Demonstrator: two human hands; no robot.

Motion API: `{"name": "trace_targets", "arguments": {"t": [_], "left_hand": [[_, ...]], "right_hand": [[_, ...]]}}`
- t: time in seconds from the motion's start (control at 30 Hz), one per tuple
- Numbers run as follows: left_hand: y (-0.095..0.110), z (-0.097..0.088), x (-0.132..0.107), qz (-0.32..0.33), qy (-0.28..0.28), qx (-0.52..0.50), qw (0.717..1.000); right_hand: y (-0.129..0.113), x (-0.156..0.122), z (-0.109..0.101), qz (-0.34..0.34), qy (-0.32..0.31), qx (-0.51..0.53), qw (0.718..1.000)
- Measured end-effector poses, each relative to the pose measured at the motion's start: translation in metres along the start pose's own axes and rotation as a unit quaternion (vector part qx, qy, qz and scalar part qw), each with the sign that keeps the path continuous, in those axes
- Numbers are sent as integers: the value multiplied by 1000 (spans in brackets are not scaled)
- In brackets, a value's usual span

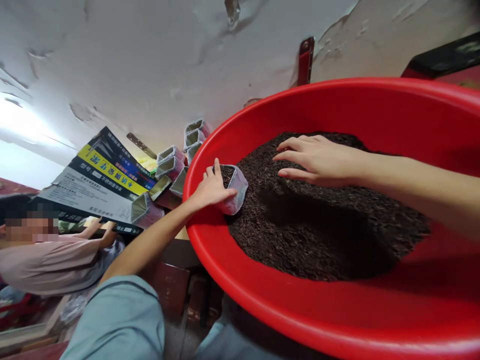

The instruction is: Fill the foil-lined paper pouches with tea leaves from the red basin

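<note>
A wide red plastic tub holds a heap of dark, loose dried leaves that look like tea. Inside its left wall a small square box, wrapped in clear plastic, leans tilted with dark leaves at its mouth. My left hand grips this box, thumb on the near side and fingers across its rim. Over the heap, my right hand hangs with fingers spread and nothing in it, casting a shadow on the leaves.
Several similar plastic-wrapped boxes stand left of the tub, one by a printed cardboard sheet. A person sits at far left. A pale peeling wall rises behind; a black object lies at upper right.
</note>
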State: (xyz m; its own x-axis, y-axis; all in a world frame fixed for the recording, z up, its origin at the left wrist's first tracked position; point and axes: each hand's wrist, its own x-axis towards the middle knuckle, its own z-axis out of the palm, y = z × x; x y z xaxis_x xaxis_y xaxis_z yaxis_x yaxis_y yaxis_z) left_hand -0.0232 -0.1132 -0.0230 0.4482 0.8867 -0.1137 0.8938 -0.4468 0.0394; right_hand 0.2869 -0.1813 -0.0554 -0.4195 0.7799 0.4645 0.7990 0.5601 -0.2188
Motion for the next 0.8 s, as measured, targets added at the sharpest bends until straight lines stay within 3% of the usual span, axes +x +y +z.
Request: {"name": "trace_targets", "arguments": {"t": [0.13, 0.3, 0.4, 0.53, 0.67, 0.73, 0.8], "left_hand": [[-9, -4, -1, 74, -2, 9, 997], [-20, -13, 14, 239, -9, 48, 970], [-22, -13, 24, 277, -23, 68, 958], [-23, -9, 24, 282, -31, 28, 959], [-29, -13, 20, 258, 26, -135, 956], [-36, -18, 17, 180, 86, -235, 951], [-46, -21, 12, 77, 139, -309, 938]], "right_hand": [[-2, -1, 6, -1, -20, -26, 999], [-2, -5, 17, -7, -58, -25, 998], [-2, -9, 25, 12, -91, -27, 995], [-8, -7, 31, 59, -129, -15, 990], [-32, 12, 36, 151, -91, 105, 979], [-47, 27, 41, 265, -71, 217, 937], [-62, 43, 48, 373, -66, 319, 869]]}}
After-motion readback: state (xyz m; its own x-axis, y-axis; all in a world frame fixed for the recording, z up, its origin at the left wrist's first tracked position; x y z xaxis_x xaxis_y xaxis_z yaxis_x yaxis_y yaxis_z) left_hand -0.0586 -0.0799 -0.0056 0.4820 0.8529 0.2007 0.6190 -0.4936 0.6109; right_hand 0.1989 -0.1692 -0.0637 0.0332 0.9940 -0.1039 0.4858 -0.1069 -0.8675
